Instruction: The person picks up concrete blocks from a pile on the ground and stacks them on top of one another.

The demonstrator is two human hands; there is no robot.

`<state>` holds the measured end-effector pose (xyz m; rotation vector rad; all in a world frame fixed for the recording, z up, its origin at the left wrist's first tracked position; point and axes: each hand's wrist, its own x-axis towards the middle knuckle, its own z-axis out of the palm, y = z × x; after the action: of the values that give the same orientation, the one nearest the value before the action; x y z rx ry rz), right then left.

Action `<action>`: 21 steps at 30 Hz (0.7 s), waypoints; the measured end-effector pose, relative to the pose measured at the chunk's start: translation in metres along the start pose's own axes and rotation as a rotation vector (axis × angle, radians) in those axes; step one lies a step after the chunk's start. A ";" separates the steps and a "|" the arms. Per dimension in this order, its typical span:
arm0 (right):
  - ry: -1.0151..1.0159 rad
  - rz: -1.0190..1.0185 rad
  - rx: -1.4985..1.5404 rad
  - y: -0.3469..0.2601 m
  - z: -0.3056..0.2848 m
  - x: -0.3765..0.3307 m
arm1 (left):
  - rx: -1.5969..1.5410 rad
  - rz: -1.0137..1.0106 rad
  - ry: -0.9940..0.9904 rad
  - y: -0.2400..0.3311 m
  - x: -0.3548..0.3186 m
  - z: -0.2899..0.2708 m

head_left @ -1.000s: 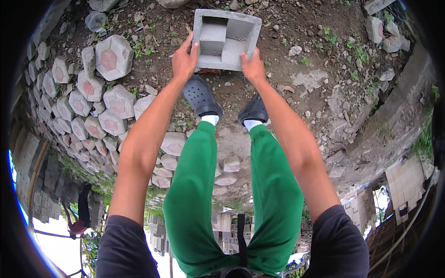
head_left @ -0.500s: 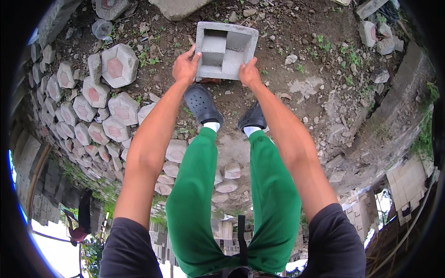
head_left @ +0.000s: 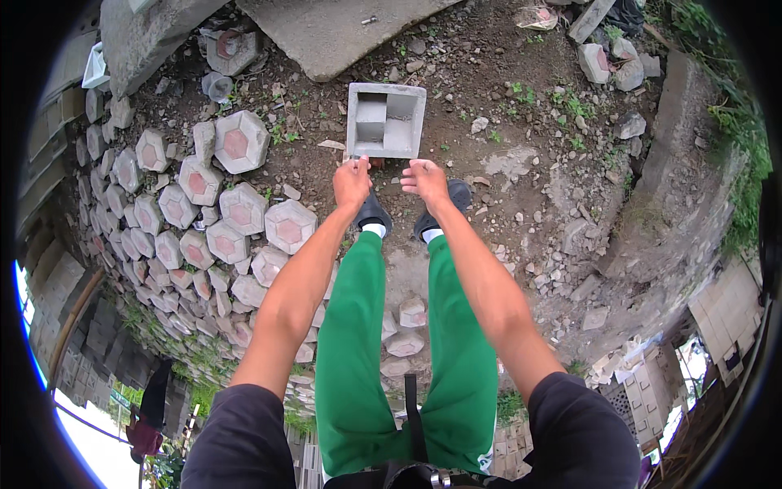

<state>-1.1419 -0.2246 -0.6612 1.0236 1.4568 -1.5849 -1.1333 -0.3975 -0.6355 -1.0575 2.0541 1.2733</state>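
Observation:
A square grey concrete block (head_left: 397, 145) with stepped hollows in its top sits in front of my feet. Just below its near left corner is my left hand (head_left: 352, 184), fingers curled together; the fingertips are at the block's edge, and whether they touch it or pinch something small is hidden. My right hand (head_left: 427, 181) is off the block, near its right corner, with loosely bent fingers apart and nothing visible in them. A bit of something reddish (head_left: 377, 163) shows under the block's near edge.
Many hexagonal concrete pavers (head_left: 242, 142) with reddish centres cover the ground at left. A broad concrete slab (head_left: 342, 33) lies beyond the block. Broken concrete pieces (head_left: 628, 75) and a long raised kerb (head_left: 664, 155) stand at right. My dark clogs (head_left: 457, 196) are close behind my hands.
Both hands have come off the block's sides and drawn back toward me, the right one letting go. The view has shifted, so the block shows lower and more of the far slab appears.

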 end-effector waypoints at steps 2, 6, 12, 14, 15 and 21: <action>0.016 -0.005 -0.018 -0.012 -0.001 -0.043 | -0.001 0.013 0.000 0.006 -0.033 -0.007; 0.108 -0.023 -0.170 -0.041 0.008 -0.127 | -0.036 0.080 0.061 0.009 -0.095 -0.039; 0.284 -0.313 -0.313 -0.041 -0.011 -0.204 | -0.066 0.154 0.023 0.069 -0.193 -0.084; 0.265 -0.323 -0.294 -0.039 -0.007 -0.237 | -0.046 0.152 0.051 0.084 -0.228 -0.107; 0.267 -0.319 -0.273 -0.043 -0.009 -0.250 | -0.024 0.146 0.056 0.099 -0.241 -0.114; 0.158 -0.254 0.047 -0.056 -0.012 -0.361 | -0.261 0.203 -0.074 0.114 -0.290 -0.149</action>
<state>-1.0445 -0.2062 -0.3089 1.0430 1.7198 -1.7556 -1.0621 -0.3989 -0.2976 -0.9110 2.0180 1.6946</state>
